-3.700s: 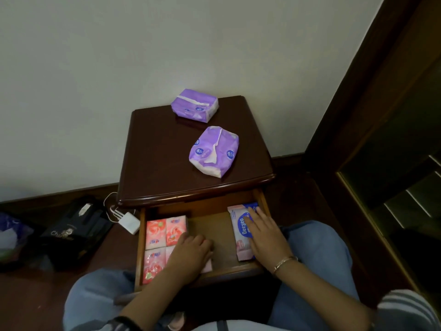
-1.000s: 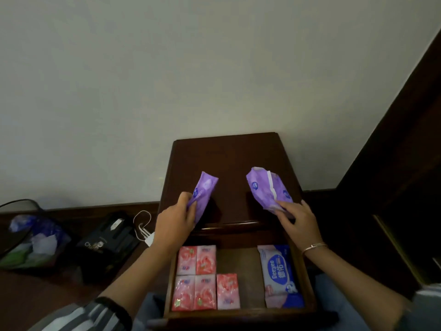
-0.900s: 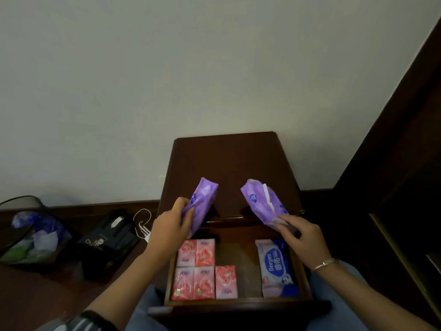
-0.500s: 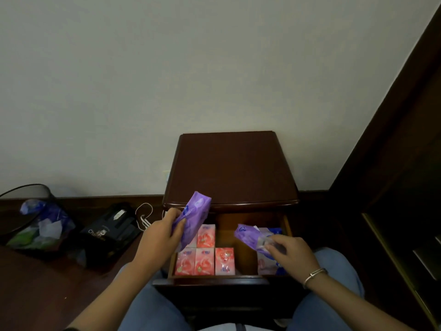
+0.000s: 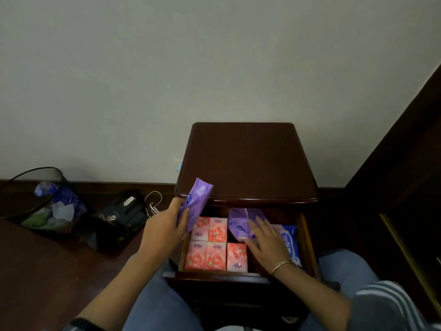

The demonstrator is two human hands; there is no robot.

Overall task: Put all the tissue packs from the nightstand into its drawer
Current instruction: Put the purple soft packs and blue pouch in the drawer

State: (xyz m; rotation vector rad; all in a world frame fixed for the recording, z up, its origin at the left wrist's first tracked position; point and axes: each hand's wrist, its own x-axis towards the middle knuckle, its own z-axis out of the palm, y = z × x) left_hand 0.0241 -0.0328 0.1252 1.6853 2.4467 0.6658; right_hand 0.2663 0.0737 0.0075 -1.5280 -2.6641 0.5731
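Tissue packs in purple wrap number two. The raised purple pack (image 5: pixel 198 201) stands on edge, its long axis slanting from the palm up and to the right, its top end level with the front lip of the nightstand (image 5: pixel 248 163), above the left side of the open drawer (image 5: pixel 307 240). The second purple pack (image 5: pixel 238 223) lies inside the drawer at the back middle, crumpled and half covered, so its axis is unclear. Also in the drawer are five pink packs (image 5: pixel 216 256), flat in two rows on the left, and a blue-and-white pack (image 5: pixel 287 242) lying front to back on the right. The left hand (image 5: pixel 164 230) curls thumb and fingers round the raised pack's lower end. The right hand (image 5: pixel 265 240), a bracelet (image 5: pixel 281 265) on its wrist, lies flat with fingers spread on the second pack. On the floor to the left are a wire bin (image 5: pixel 47 204), a black bag (image 5: pixel 119 218) and a white cable (image 5: pixel 152 201).
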